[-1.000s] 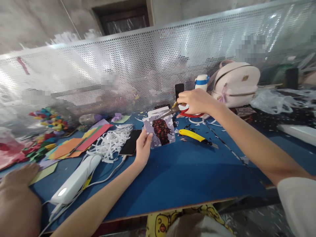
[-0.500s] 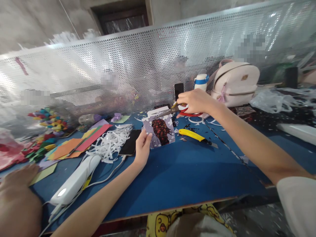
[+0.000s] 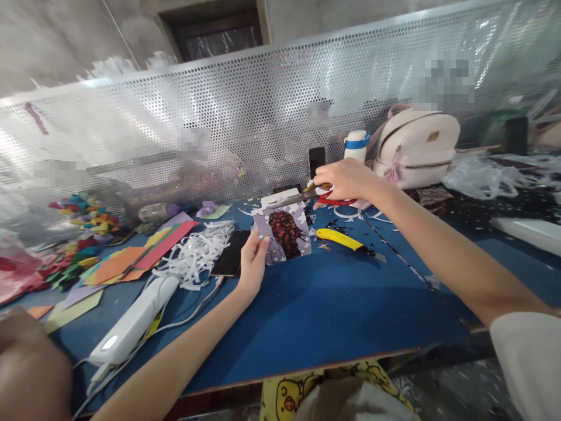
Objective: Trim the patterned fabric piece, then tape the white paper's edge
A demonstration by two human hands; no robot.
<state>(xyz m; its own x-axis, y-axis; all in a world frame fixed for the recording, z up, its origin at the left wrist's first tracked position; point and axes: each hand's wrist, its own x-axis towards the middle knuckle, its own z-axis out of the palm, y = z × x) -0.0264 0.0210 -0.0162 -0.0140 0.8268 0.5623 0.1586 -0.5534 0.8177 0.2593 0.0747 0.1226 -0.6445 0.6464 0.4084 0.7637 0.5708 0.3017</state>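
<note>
Between the thumb and fingers of my left hand (image 3: 254, 254) is a purple printed sheet of paper (image 3: 287, 234) with white shapes and a dark red-and-black figure. My right hand (image 3: 344, 180) grips the red handles of a pair of scissors (image 3: 302, 196). Their blades point left and lie along the sheet's top edge; whether they are parted I cannot tell. A white strip (image 3: 280, 197) shows just beyond the blades. Right of the sheet, a yellow utility knife (image 3: 339, 238) rests on the blue table (image 3: 315, 310).
Left are a black phone (image 3: 232, 254), shredded white paper strips (image 3: 199, 251), coloured sheets (image 3: 118, 263) and a white power strip (image 3: 135, 318) with cables. Another person's hand (image 3: 33, 368) is at lower left. Behind stand a bottle (image 3: 356, 146), a backpack (image 3: 418, 149) and a perforated metal panel (image 3: 245, 111).
The other person's hand at lower left has shifted down and left, uncovering more of the coloured paper. My hands, the sheet and the scissors have hardly moved.
</note>
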